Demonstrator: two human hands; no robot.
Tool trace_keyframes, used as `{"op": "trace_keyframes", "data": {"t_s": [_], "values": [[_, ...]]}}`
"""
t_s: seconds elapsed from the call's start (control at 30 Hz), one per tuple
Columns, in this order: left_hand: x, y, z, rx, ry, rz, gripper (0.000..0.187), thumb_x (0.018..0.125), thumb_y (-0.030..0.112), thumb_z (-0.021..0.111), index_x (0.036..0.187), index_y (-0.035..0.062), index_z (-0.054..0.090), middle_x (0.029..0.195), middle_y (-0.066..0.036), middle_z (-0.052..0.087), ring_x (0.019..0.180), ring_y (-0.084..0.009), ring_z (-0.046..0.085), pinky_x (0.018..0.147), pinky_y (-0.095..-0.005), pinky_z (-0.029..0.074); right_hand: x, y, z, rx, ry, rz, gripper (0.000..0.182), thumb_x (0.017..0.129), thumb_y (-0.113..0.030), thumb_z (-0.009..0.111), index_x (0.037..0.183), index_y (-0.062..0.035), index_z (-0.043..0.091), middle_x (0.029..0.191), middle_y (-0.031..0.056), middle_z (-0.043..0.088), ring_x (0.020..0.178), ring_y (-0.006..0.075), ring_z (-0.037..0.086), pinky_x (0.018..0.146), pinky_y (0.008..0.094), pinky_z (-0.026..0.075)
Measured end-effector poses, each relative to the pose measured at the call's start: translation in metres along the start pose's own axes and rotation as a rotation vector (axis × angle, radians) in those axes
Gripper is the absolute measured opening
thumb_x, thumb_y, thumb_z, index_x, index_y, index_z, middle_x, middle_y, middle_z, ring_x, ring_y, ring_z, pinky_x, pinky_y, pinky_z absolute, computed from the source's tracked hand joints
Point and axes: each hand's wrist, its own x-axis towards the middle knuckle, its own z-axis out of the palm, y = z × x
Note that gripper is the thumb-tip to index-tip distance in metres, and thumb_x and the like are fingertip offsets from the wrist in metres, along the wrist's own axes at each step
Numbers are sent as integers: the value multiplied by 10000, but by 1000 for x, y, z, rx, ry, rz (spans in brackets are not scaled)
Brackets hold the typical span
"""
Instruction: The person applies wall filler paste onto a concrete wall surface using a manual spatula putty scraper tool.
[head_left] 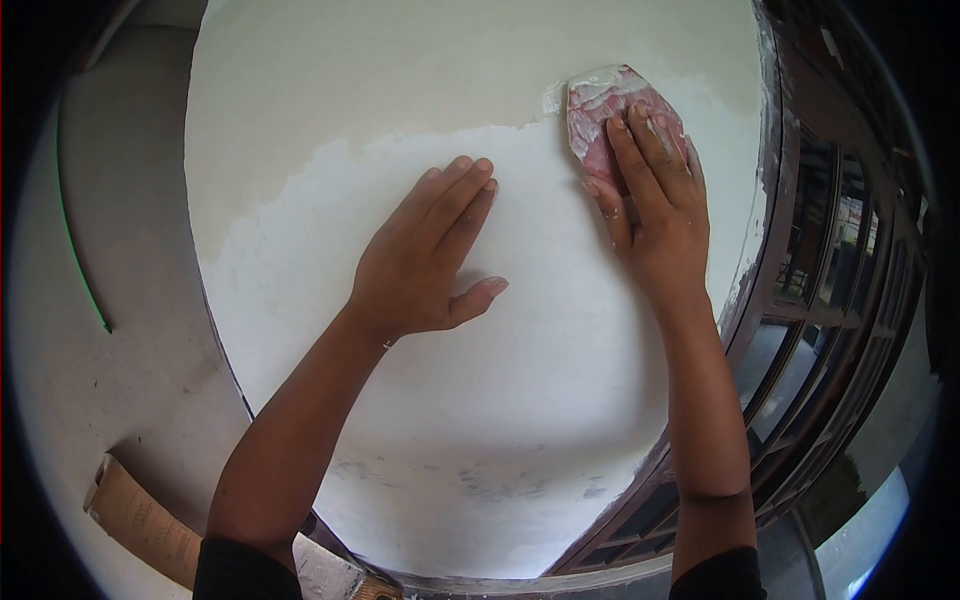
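My right hand [655,215] presses a flat pink putty spreader [597,150] against the wall, its fingers stretched over the back and the thumb at its lower left edge. White putty is smeared over the spreader's face and top. A small ridge of wet putty [552,98] sits on the wall beside its upper left edge. My left hand [425,250] is open and flat, palm toward the white wall [540,370], fingers pointing up and right, thumb out. Whitish residue shows on the left thumb tip. The wall's coat is bright white below and greyish-beige [400,70] above.
Dark wooden window frames with glass panes [820,240] border the wall on the right. At the lower left a cardboard piece [145,515] lies on the grey floor. A thin green strip [75,240] runs along the far left. Dark smudges [500,485] mark the lower wall.
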Motion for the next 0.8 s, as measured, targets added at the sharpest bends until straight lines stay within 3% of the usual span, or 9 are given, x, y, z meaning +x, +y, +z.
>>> {"op": "trace_keyframes", "data": {"t_s": [0.07, 0.2, 0.27, 0.5, 0.8], "values": [[1, 0, -1, 5, 17, 17, 704, 811, 378, 704, 1304, -101, 554, 1442, -199, 492, 1347, -366, 478, 1123, -481, 424, 3, 1, 4, 14, -37, 29, 570, 862, -342, 764, 1369, -128, 615, 1399, 98, 609, 1306, 288, 561, 1126, 512, 375], [0, 1, 1, 8, 15, 6, 704, 807, 376, 705, 1299, -105, 555, 1438, -200, 495, 1347, -369, 478, 1121, -483, 426, -26, -3, -6, -26, -89, 32, 564, 863, -337, 764, 1365, -127, 617, 1407, 95, 603, 1298, 288, 567, 1116, 512, 385], [0, 0, 2, -1, 18, 1, 672, 899, 410, 579, 1334, -100, 542, 1451, -206, 508, 1377, -361, 471, 1146, -485, 386, -34, -3, -7, 0, -60, 34, 545, 870, -333, 759, 1353, -122, 623, 1413, 92, 598, 1288, 282, 575, 1110, 517, 392], [0, 1, 0, -7, 5, -3, 675, 886, 404, 594, 1336, -98, 541, 1446, -208, 512, 1371, -363, 477, 1143, -482, 389, 20, -12, 8, 16, 54, -51, 529, 867, -334, 763, 1332, -115, 636, 1360, 75, 635, 1281, 244, 584, 1101, 496, 411], [0, 0, 0, -10, 18, 1, 675, 881, 395, 598, 1343, -94, 537, 1456, -204, 503, 1377, -364, 471, 1140, -489, 389, -19, -12, -4, -14, -32, 14, 512, 875, -327, 757, 1327, -115, 643, 1378, 90, 625, 1295, 270, 575, 1111, 478, 400]]}}
